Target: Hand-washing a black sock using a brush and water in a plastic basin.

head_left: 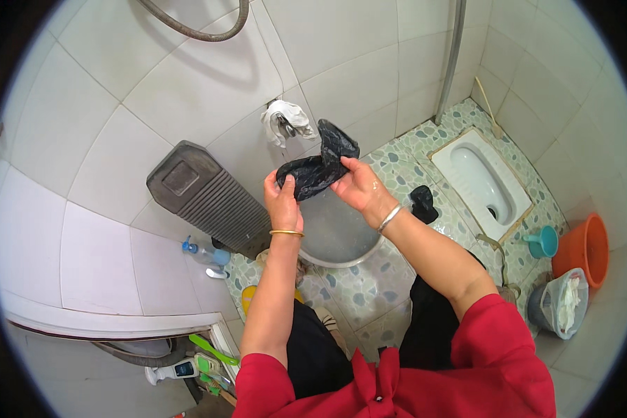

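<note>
a light-tiled wall (355,87) fills the upper part of the view, with a green and grey patterned floor (379,292) below it. a white squat toilet (486,182) is set into the floor on the right. a dark grey, ridged washboard (212,198) leans at a slant on the left, its lower end near a round grey basin (341,265) that holds cloudy water; whether the two touch, i cannot tell. an orange bucket (584,251) is at the far right, and just below it in the view is a lined bin (545,306) with crumpled white stuff inside.

both hands are up over the basin, each closed on the same wet black cloth. the left hand (282,202) grips its left end, thumb on top; the right hand (361,184) pinches it further right, thumb and fingers tight together. the wet black cloth (306,175) is off the water, stretched between the hands, with one part folding upward in a sock-like bend.

a smaller black bundle (423,203) lies on the floor beside the right forearm. a turquoise dipper (546,242) is next to the orange bucket. a white rag (294,117) drapes over the wall tap, just above the cloth in the view. smallest are the bangles: a gold one (287,233) on the left wrist, a silver one (390,218) on the right.
</note>
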`<act>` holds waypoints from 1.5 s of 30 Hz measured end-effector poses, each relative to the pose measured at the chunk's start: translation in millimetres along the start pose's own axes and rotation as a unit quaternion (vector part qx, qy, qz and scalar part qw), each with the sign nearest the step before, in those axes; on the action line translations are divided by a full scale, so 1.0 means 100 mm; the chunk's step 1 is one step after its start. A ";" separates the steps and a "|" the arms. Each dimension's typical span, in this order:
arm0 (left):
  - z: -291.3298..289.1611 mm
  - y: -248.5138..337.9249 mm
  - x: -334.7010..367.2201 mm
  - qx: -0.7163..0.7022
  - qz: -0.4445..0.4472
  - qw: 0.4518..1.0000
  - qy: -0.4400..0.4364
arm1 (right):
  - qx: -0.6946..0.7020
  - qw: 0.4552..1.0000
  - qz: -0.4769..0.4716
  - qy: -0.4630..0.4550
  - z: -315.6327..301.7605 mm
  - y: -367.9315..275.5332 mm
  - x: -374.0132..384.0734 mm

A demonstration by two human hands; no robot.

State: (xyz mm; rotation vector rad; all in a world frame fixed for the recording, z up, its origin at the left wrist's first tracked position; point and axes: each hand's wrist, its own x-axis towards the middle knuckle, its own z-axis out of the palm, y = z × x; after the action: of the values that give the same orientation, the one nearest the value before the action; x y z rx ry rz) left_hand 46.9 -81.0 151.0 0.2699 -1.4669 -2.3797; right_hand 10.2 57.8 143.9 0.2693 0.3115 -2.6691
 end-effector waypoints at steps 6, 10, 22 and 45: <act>0.34 0.02 -0.35 0.438 0.285 0.841 -0.142 | -0.018 0.999 0.046 -0.020 -0.01 0.14 -0.17; 0.35 -0.13 -0.47 0.471 0.444 0.726 -0.231 | -0.111 0.973 0.197 -0.043 -0.11 0.07 -0.25; 0.29 -0.20 -0.34 0.529 0.457 0.693 -0.177 | -0.085 0.985 0.151 -0.025 -0.18 0.19 -0.18; -0.31 -0.10 0.28 0.440 0.100 0.892 -0.024 | -0.633 0.748 -0.195 0.039 -0.15 0.34 -0.22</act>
State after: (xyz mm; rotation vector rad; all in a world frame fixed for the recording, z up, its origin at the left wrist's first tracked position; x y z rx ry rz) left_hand 29.6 -113.4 128.4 0.2420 -2.3786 -1.4276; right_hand 47.0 40.9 128.6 -0.1536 2.2223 -2.1202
